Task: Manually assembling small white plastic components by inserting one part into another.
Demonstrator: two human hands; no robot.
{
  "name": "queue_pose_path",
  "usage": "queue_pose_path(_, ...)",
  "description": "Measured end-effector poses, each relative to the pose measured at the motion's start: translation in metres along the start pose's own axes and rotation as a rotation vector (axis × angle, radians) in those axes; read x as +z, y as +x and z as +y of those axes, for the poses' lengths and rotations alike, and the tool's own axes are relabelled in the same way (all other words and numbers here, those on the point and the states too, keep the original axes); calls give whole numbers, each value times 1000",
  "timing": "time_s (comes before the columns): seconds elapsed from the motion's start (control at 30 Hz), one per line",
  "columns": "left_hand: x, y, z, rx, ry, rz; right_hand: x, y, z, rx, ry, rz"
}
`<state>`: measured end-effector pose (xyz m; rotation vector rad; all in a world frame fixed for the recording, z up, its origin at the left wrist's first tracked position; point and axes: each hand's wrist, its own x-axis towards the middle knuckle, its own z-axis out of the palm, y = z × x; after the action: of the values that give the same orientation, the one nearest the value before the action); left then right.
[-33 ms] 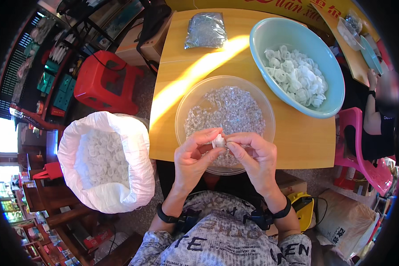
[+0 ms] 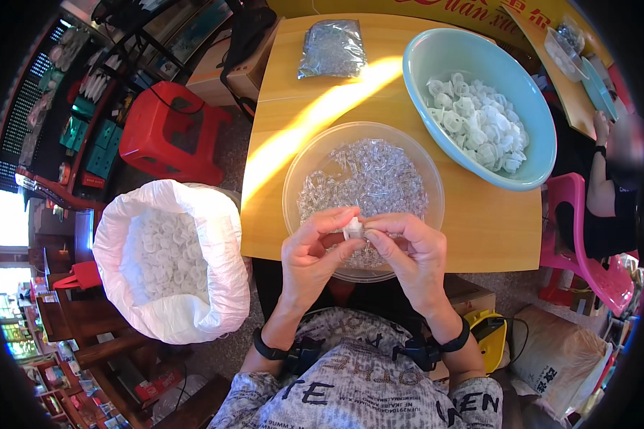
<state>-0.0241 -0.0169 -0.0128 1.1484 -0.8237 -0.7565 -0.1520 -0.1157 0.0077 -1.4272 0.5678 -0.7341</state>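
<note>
My left hand (image 2: 310,252) pinches a small white plastic part (image 2: 353,229) between thumb and fingertips, above the near side of a round translucent tub (image 2: 291,168). The fingers of my right hand (image 2: 413,250) are pinched together against the right side of that part; whatever they grip is too small and hidden to name. Beneath both hands, the tub holds a heap of small transparent plastic pieces (image 2: 365,175). A light blue basin (image 2: 540,161) at the far right of the table contains many white cup-like plastic parts (image 2: 479,121).
On my left stands a white sack (image 2: 225,250) full of similar white parts. A sealed bag of small pieces (image 2: 331,48) lies at the table's (image 2: 479,229) far edge. Red stool (image 2: 168,129) at left; pink chair (image 2: 587,250) and another person's arm (image 2: 601,179) at right.
</note>
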Motion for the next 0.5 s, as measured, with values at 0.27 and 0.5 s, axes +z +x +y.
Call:
queue_pose_path(0.27,0,-2,12,-106,-81,-42,0,-1,-2,46,81,21)
queue_pose_path(0.5,0,-3,13,-82,-23,-43,-4,-2,0,99,205,2)
